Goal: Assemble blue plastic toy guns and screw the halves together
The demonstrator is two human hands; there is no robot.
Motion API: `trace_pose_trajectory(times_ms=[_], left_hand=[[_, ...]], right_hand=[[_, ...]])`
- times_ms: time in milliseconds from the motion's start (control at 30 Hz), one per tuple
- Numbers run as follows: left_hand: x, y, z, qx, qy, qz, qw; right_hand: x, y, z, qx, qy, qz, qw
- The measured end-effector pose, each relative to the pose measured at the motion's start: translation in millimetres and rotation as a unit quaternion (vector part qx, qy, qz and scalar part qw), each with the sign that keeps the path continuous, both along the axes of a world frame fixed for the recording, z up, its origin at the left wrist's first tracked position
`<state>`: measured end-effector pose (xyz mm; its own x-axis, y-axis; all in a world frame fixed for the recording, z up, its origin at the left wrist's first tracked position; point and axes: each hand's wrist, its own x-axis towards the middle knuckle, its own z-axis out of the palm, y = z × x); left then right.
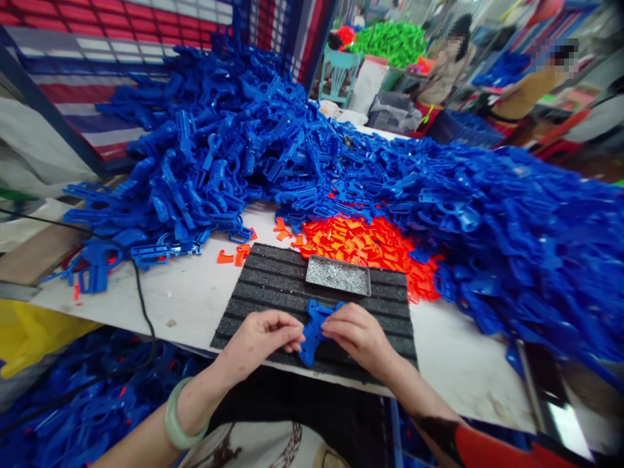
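A blue plastic part (312,331) rests on a dark ribbed mat (273,286) at the table's near edge. My left hand (260,338) pinches its left side with closed fingers. My right hand (358,335) grips its upper right side, fingers curled over it. Just behind the part sits a small metal tray (338,275) filled with tiny silvery pieces. A heap of orange plastic bits (365,244) lies beyond the tray.
A huge pile of blue plastic parts (234,143) covers the table from left to right. A black cable (141,292) runs over the table's left edge. More blue parts (73,403) fill a bin below. Other people sit at the far right.
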<state>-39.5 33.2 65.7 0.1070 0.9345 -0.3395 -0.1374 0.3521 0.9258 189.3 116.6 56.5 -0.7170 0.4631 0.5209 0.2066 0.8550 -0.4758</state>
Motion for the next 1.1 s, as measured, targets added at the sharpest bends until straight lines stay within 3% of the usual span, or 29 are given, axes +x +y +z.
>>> trace_pose_trajectory(times_ms=[100, 267, 533, 800, 867, 967, 1033, 1100], left_hand=[[-3, -13, -1.3, 0.007, 0.038, -0.026, 0.999], [-2, -25, -5.4, 0.04, 0.124, -0.029, 0.991], [3, -31, -4.6, 0.011, 0.062, 0.017, 0.998], [2, -29, 0.5, -0.005, 0.063, 0.033, 0.997], [2, -28, -1.0, -0.024, 0.041, 0.053, 0.997], [4, -28, -5.8, -0.021, 0.066, 0.069, 0.995], [5, -28, -11.0, 0.051, 0.148, 0.065, 0.985], [8, -28, -17.1, 0.172, 0.246, 0.069, 0.951]], right_hand=[[-1, -4, -7.8, 0.086, -0.031, 0.021, 0.996], [-3, -9, -12.2, 0.118, -0.048, -0.007, 0.992], [-6, -10, -17.1, 0.12, -0.073, -0.027, 0.99], [1, -11, -20.5, 0.123, -0.062, -0.024, 0.99], [6, -1, -17.2, 0.115, -0.057, -0.052, 0.99], [10, 27, -9.8, 0.086, -0.071, -0.155, 0.982], [10, 50, -6.8, 0.055, -0.12, -0.217, 0.967], [8, 71, -6.7, 0.021, -0.184, -0.252, 0.95]])
